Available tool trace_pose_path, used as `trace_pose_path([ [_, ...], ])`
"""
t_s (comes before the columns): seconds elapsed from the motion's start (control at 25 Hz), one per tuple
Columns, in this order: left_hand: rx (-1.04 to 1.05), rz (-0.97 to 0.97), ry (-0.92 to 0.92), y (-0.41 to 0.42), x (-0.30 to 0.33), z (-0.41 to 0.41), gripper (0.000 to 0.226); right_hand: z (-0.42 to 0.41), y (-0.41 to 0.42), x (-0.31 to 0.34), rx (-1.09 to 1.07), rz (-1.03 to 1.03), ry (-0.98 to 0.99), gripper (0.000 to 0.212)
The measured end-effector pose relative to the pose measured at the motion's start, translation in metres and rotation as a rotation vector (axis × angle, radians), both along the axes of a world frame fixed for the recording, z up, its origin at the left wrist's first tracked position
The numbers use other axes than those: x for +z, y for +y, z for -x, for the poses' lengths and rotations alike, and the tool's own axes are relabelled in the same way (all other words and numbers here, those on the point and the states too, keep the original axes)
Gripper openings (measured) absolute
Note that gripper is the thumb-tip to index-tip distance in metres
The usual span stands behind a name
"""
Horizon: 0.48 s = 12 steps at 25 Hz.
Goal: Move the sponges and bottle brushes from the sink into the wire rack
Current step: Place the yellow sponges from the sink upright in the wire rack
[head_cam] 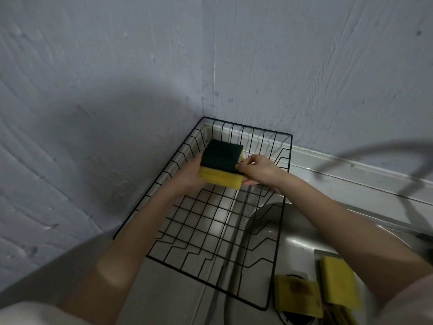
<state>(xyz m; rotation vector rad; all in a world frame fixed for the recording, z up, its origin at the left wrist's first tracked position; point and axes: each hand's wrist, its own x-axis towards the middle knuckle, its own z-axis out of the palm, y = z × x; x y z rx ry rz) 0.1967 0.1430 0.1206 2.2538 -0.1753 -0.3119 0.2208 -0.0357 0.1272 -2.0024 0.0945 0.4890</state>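
Observation:
A yellow sponge with a dark green scrub top (221, 165) is held over the far end of the black wire rack (284, 221). My left hand (187, 175) grips its left side and underside. My right hand (256, 170) pinches its right edge. Both hands are inside the rack's outline. Two more yellow sponges, one stained (296, 294) and one tilted (338, 282), lie in the steel sink (293, 238) at the lower right, near the drain. I see no bottle brushes clearly.
The rack sits in the corner on the sink's drainboard, tight against blue-grey walls (93, 90) on the left and behind. A faucet's shadow (398, 160) falls across the right wall and counter ledge.

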Motion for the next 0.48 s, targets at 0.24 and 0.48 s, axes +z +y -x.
trace_pose_path([
  [0.24, 0.077, 0.07, 0.006, -0.006, -0.012, -0.007, 0.058, -0.004, 0.005, -0.014, 0.107, 0.146, -0.05, 0.017],
  [0.48, 0.096, -0.141, -0.047, -0.003, -0.028, -0.011, 0.062, -0.005, 0.017, -0.027, 0.072, 0.206, -0.028, 0.035],
])
